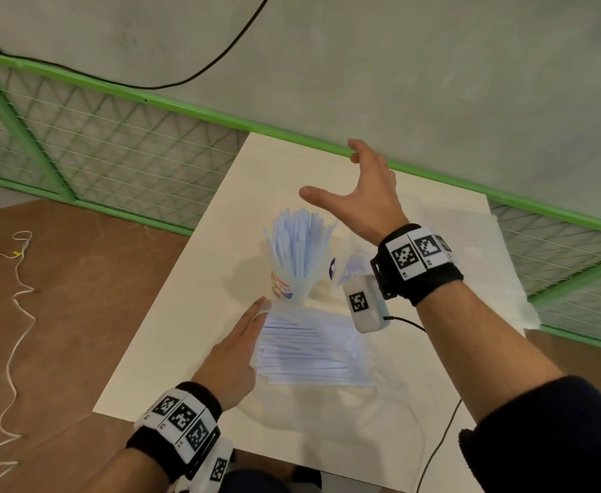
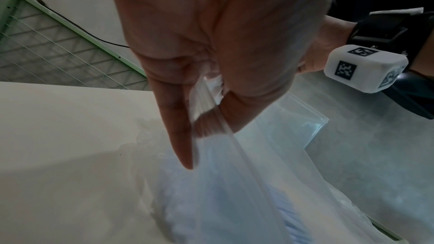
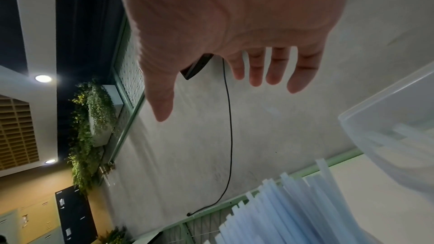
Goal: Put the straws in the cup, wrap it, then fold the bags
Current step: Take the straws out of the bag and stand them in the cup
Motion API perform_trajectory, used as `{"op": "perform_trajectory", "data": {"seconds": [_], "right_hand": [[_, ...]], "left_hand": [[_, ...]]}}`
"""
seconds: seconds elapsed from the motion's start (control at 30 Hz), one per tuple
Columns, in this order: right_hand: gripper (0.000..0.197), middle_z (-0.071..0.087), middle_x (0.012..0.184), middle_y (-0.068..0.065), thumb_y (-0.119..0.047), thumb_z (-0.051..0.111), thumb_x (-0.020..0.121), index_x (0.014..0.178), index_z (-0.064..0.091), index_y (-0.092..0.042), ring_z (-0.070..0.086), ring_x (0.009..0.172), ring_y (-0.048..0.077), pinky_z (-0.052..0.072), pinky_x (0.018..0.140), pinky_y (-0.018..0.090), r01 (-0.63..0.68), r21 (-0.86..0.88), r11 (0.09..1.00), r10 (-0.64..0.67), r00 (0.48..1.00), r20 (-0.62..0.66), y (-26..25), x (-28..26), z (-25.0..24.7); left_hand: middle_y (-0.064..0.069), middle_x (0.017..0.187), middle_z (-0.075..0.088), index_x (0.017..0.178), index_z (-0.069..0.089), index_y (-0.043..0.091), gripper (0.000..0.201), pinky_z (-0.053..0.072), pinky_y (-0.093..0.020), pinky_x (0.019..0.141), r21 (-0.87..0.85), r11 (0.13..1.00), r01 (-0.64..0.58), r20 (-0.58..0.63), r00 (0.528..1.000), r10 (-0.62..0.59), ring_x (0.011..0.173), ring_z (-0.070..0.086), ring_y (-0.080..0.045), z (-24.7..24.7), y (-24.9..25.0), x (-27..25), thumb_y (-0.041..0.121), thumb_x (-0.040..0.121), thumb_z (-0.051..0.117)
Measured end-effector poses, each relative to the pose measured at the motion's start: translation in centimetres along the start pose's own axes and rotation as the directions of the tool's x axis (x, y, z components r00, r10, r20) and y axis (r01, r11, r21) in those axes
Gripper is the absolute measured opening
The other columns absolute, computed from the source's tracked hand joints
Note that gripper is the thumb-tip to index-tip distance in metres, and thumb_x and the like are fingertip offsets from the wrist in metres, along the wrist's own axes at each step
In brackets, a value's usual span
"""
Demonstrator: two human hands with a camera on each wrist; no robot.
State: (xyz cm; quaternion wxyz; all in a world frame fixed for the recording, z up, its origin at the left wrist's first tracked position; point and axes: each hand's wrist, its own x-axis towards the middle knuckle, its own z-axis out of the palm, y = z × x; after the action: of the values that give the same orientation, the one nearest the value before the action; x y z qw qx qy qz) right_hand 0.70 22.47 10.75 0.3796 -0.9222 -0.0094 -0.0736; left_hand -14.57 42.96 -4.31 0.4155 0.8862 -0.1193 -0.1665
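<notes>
The paper cup with coloured stripes point(image 1: 280, 287) stands near the middle of the white rectangular tabletop point(image 1: 171, 343), already stuffed with a fanned-out bunch of pale blue plastic straws point(image 1: 301, 243). Just in front of it lies a flat stack of more straws in a clear plastic bag point(image 1: 306, 354).

The left hand point(image 1: 233, 354) pinches the edge of that clear film between thumb and fingers, right at the cup's base. The right hand point(image 1: 361, 193) hovers spread wide and empty above the straw tops.

So this looks like the wrapping step to me. My tip: bring the right palm down lightly to gather the straw tops so they don't splay, then draw the film up around the cup with the left. Pull gently, since that cup looks top-heavy and could tip. A second clear plastic bag point(image 3: 394, 136) shows near the right wrist.
</notes>
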Motion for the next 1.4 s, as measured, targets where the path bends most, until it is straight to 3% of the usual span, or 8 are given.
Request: {"op": "perform_trajectory", "data": {"seconds": [0.2,0.33,0.47,0.6,0.7,0.97,1.2,1.4], "right_hand": [[0.053,0.053,0.118,-0.005,-0.036,0.071,0.08,0.128,0.053,-0.023,0.052,0.094,0.007,0.041,0.08,0.016,0.239,0.025,0.971,-0.238,0.97,-0.047,-0.5,-3.4,0.8],[0.024,0.064,0.088,0.0,-0.013,0.046,0.079,0.094,0.065,-0.015,0.057,0.068,0.014,0.048,0.063,0.028,0.479,0.032,0.877,-0.47,0.841,0.268,0.7,-10.8,4.7],[0.026,0.062,0.104,0.011,-0.006,0.048,0.084,0.105,0.063,-0.009,0.06,0.09,0.037,0.05,0.067,0.044,0.502,-0.262,0.824,-0.221,0.711,0.667,4.9,-15.5,9.2],[0.032,0.061,0.093,0.014,-0.007,0.068,0.07,0.101,0.062,-0.005,0.061,0.077,0.036,0.037,0.055,0.035,0.512,-0.447,0.733,-0.027,0.679,0.734,8.6,-18.0,11.5],[0.043,0.062,0.072,0.003,-0.016,0.085,0.04,0.079,0.067,-0.014,0.059,0.057,0.022,0.044,0.046,0.027,0.507,-0.527,0.682,-0.006,0.724,0.69,10.7,-19.2,12.9],[0.035,0.063,0.066,0.001,-0.019,0.086,0.037,0.066,0.068,-0.017,0.061,0.059,0.021,0.051,0.052,0.029,0.479,-0.584,0.655,0.006,0.771,0.637,11.4,-19.5,14.3],[0.026,0.065,0.108,0.017,-0.007,0.05,0.086,0.111,0.057,-0.004,0.056,0.103,0.037,0.041,0.092,0.045,0.51,-0.581,0.634,0.014,0.744,0.668,10.9,-19.5,14.1],[0.029,0.068,0.099,0.009,-0.034,0.054,0.087,0.108,0.056,-0.015,0.061,0.091,0.033,0.043,0.081,0.036,0.357,-0.387,0.85,-0.049,0.786,0.617,10.9,-18.6,12.2]], "left_hand": [[0.035,0.153,-0.007,0.15,0.006,0.04,0.103,0.03,-0.019,0.111,-0.024,1.0,0.012,0.009,1.0,-0.012,0.139,0.023,0.001,0.0,0.1,0.0,-0.017,0.072,0.04],[0.04,0.15,-0.014,0.151,0.0,0.044,0.105,0.042,-0.017,0.095,-0.024,0.998,0.056,0.022,0.998,-0.055,0.13,0.043,-0.01,0.1,0.0,0.0,-0.014,0.074,0.041],[0.035,0.153,-0.007,0.152,0.005,0.039,0.104,0.028,-0.012,0.107,-0.025,0.999,0.02,0.012,1.0,-0.02,0.142,0.02,0.001,0.2,-0.1,0.2,-0.018,0.072,0.039],[0.036,0.153,-0.007,0.152,0.006,0.039,0.106,0.037,-0.025,0.111,-0.009,1.0,0.008,0.021,1.0,-0.008,0.141,0.024,0.001,0.4,-0.4,0.1,-0.019,0.07,0.04],[0.034,0.154,-0.007,0.152,0.005,0.038,0.107,0.038,-0.028,0.111,-0.005,1.0,0.004,0.021,1.0,-0.004,0.141,0.023,0.0,0.6,-0.5,0.1,-0.018,0.068,0.04],[0.033,0.155,-0.006,0.153,0.007,0.035,0.107,0.036,-0.026,0.111,-0.004,1.0,0.022,0.011,1.0,-0.021,0.141,0.021,0.002,0.7,-0.4,0.1,-0.021,0.068,0.039],[0.032,0.155,-0.007,0.153,0.006,0.034,0.107,0.036,-0.026,0.112,0.008,1.0,0.018,0.01,1.0,-0.018,0.143,0.017,0.004,0.8,-0.6,0.1,-0.021,0.068,0.039],[0.035,0.153,-0.005,0.152,0.008,0.037,0.107,0.037,-0.026,0.11,-0.007,1.0,0.007,-0.002,1.0,-0.007,0.14,0.022,0.003,0.5,-0.8,0.0,-0.021,0.067,0.038]]}}
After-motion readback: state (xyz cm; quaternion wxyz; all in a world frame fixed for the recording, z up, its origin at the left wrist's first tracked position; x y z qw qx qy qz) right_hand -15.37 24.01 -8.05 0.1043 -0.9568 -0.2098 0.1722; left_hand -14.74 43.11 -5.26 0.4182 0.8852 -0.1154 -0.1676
